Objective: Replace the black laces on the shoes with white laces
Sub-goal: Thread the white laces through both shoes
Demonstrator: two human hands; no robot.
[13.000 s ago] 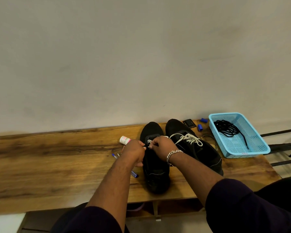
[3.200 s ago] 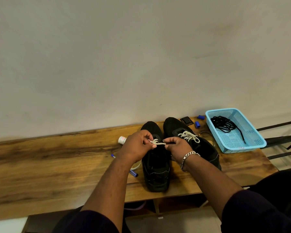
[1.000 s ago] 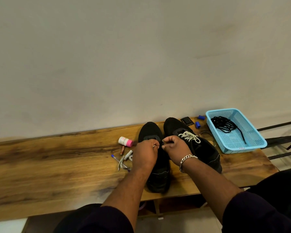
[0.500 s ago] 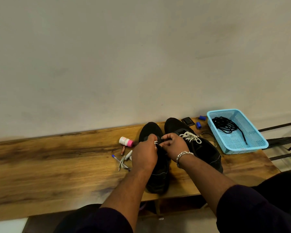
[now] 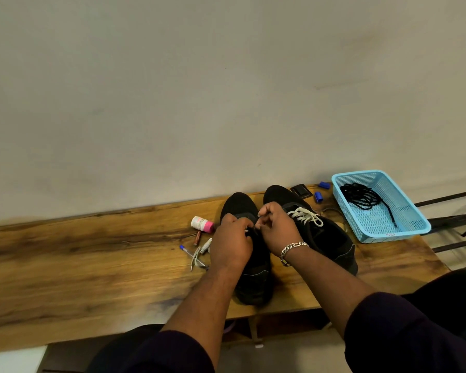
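— While two black shoes stand side by side on a wooden bench [image 5: 92,265], toes toward a plain wall, what are the hands doing?

— Both are bunched over the tongue of the left shoe [image 5: 253,281]. The left hand [image 5: 232,246] and the right hand [image 5: 279,230] have fingers curled and pinched together where they meet, and a sliver of white lace [image 5: 246,230] shows between them. Each appears to be gripping that lace; most of it is hidden under the knuckles.

— And the other shoe?

— The right shoe [image 5: 326,238] sits just beside the first, touching or nearly so, with a white lace already crossed through its eyelets [image 5: 306,215]. A silver chain bracelet [image 5: 292,250] circles the right wrist.

— Where are the black laces?

— In a tangle [image 5: 361,196] inside a light blue plastic basket [image 5: 414,219] at the right end of the bench, one strand trailing toward the basket's near edge.

— Anything else on the bench?

— Left of the shoes: a small white bottle with a pink cap [image 5: 202,224] lying on its side, a blue-tipped pen [image 5: 189,253], and a few small items too blurred to name. Behind the right shoe lie a small black square object [image 5: 301,190] and two blue caps [image 5: 318,196]. Dark sleeves frame the foreground.
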